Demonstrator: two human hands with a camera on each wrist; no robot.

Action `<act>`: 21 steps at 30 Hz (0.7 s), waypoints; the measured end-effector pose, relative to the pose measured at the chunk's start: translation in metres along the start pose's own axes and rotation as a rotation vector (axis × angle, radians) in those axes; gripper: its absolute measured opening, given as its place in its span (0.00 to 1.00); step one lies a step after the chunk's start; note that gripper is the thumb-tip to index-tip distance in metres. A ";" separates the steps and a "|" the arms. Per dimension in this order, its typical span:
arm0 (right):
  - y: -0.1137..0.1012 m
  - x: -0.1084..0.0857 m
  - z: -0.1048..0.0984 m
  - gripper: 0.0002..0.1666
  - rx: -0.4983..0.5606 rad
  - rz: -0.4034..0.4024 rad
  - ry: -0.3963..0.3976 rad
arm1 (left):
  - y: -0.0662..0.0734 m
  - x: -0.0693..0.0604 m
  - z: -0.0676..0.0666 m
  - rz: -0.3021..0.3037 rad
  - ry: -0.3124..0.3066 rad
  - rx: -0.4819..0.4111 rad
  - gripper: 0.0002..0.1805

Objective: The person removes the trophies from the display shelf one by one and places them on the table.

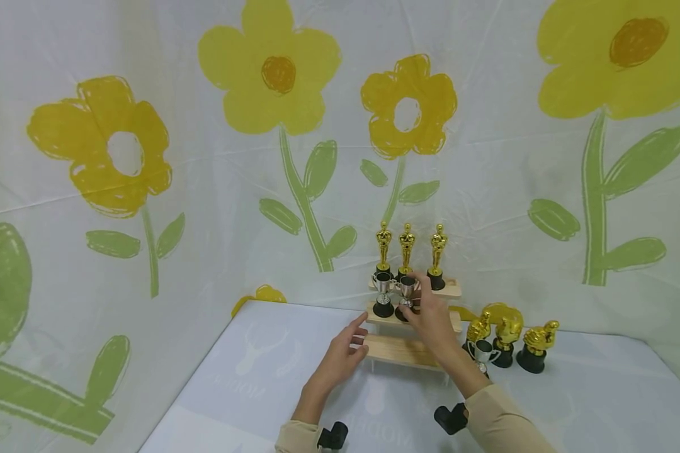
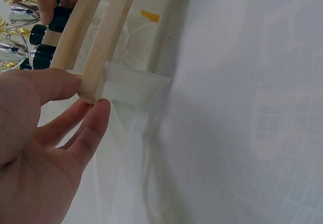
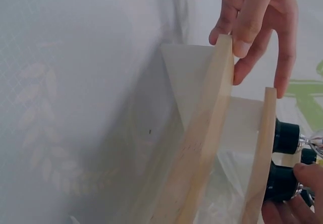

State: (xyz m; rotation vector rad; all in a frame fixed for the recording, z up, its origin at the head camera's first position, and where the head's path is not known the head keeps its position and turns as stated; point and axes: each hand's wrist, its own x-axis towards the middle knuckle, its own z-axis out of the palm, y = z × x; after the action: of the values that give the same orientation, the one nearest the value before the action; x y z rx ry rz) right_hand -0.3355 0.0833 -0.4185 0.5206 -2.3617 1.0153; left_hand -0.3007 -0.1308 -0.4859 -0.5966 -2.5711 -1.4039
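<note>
A small three-tier wooden display stand (image 1: pixel 396 350) stands against the back wall. My right hand (image 1: pixel 432 316) holds a silver trophy cup (image 1: pixel 407 285), its black base on the middle tier. Just left of it stands a second silver trophy cup (image 1: pixel 382 286). My left hand (image 2: pixel 48 133) pinches the left end of the stand's lowest board, with the thumb on top and fingers beneath. On the top tier stand three gold statuettes (image 1: pixel 437 245) on black bases; the middle one is partly hidden by my right hand.
On the table (image 1: pixel 249 377) right of the stand are several gold figures, among them a gold figure (image 1: pixel 538 343) on a black base. A silver trophy cup (image 1: pixel 481 352) there is partly hidden by my right forearm. A flower-printed cloth (image 1: pixel 204 189) hangs behind.
</note>
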 end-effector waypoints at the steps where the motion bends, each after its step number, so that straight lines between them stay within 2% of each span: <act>1: 0.000 0.000 0.000 0.44 0.002 0.000 -0.002 | 0.000 0.000 0.000 -0.002 0.000 -0.002 0.37; 21: 0.001 -0.003 0.000 0.44 0.008 0.012 0.003 | 0.001 -0.001 0.000 -0.013 -0.002 0.002 0.37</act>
State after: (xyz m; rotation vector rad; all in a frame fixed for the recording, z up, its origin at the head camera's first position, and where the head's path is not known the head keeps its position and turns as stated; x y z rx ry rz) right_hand -0.3338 0.0841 -0.4213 0.5090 -2.3619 1.0305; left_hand -0.2997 -0.1306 -0.4851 -0.5828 -2.5818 -1.4051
